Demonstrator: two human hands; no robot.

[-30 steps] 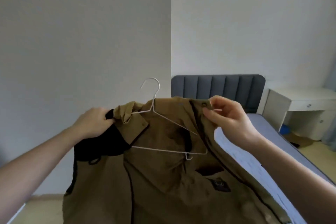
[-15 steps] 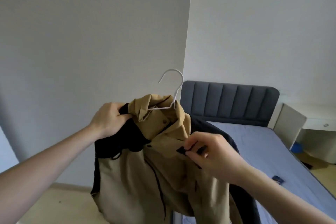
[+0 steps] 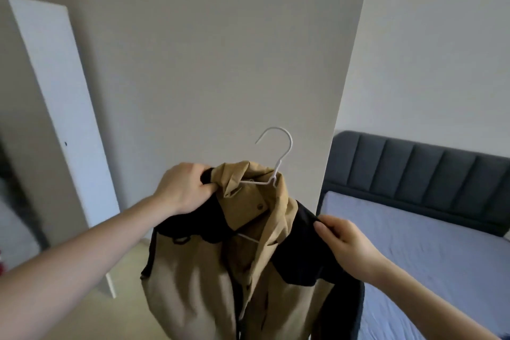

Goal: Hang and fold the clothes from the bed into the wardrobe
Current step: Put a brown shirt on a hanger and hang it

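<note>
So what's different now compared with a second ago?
The right hand let go of the collar and now pinches the black shoulder of the jacket, which has been drawn closed over the hanger. The view has swung left, away from the bed. The left hand still grips the other shoulder.

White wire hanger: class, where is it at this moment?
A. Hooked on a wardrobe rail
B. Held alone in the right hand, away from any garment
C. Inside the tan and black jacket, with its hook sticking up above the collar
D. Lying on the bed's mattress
C: the white wire hanger sits inside the tan and black jacket, its hook free above the collar, while the left hand grips the jacket's shoulder.
</note>
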